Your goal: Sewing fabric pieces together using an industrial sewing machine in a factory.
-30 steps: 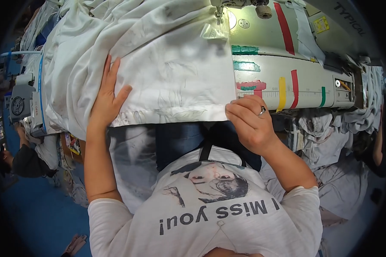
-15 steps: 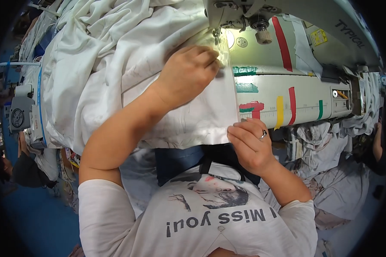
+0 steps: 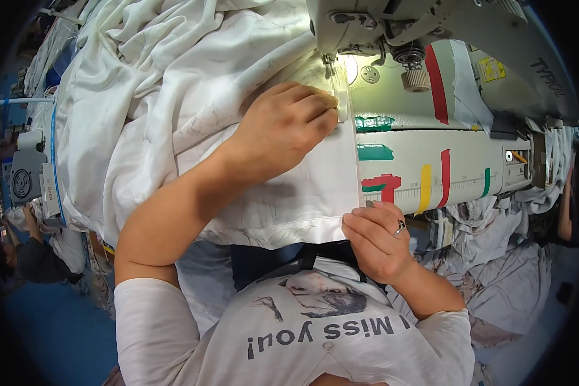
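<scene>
A large white fabric (image 3: 174,116) lies bunched over the bed of a sewing machine (image 3: 431,38). My left hand (image 3: 289,125) rests flat on the fabric's folded edge, with its fingertips right beside the lit needle and presser foot (image 3: 333,64). My right hand (image 3: 376,235), with a ring on one finger, pinches the near corner of the same edge (image 3: 347,209) at the front of the machine bed. The hem runs in a straight line between both hands.
The machine bed (image 3: 463,174) carries red, yellow and green tape strips. More white cloth hangs in piles at the right (image 3: 495,283). A small motor box (image 3: 22,183) sits at the left edge. Another person (image 3: 26,257) is at the far left over a blue floor.
My left hand has moved from the fabric's left side across to the needle. My right hand has stayed on the near corner of the edge.
</scene>
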{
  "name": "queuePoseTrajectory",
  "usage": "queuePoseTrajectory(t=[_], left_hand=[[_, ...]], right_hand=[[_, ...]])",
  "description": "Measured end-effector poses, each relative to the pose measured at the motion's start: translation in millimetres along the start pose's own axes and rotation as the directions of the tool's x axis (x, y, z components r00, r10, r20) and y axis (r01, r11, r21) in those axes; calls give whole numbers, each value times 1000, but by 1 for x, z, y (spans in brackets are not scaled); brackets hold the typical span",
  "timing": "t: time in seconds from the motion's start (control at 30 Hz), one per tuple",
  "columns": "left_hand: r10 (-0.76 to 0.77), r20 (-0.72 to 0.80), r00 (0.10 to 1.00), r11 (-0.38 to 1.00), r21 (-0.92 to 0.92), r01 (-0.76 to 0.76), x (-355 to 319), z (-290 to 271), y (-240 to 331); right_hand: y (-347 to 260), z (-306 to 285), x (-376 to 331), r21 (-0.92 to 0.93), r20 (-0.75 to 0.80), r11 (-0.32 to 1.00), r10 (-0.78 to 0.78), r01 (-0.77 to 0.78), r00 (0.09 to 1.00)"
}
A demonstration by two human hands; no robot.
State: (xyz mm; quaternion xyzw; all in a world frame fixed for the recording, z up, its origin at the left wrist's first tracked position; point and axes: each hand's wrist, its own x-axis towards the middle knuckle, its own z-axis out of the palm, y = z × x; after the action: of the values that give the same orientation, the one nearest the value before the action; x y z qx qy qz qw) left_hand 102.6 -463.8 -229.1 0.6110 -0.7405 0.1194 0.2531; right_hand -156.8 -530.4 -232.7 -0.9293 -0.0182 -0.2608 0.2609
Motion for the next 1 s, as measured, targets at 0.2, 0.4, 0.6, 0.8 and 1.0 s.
queuePoseTrajectory(t=[0.2, 0.4, 0.6, 0.8, 1.0], left_hand=[[-31, -8, 1000, 997, -66, 30, -6, -2, 0], [-117, 185, 976, 976, -162, 148, -8, -21, 13], [-179, 252, 951, 962, -159, 223, -6, -20, 23], [-178, 253, 951, 956, -183, 228, -6, -18, 18], [-158, 227, 961, 966, -166, 198, -3, -17, 11]], right_hand=[[2, -1, 0, 6, 20, 1000, -14, 14, 1000], [2, -1, -1, 3, 32, 1000, -5, 5, 999], [4, -6, -4, -33, 22, 999, 7, -7, 1000], [5, -6, -1, -48, 26, 999, -1, 2, 1000], [8, -5, 3, -41, 9, 999, 19, -19, 1000]])
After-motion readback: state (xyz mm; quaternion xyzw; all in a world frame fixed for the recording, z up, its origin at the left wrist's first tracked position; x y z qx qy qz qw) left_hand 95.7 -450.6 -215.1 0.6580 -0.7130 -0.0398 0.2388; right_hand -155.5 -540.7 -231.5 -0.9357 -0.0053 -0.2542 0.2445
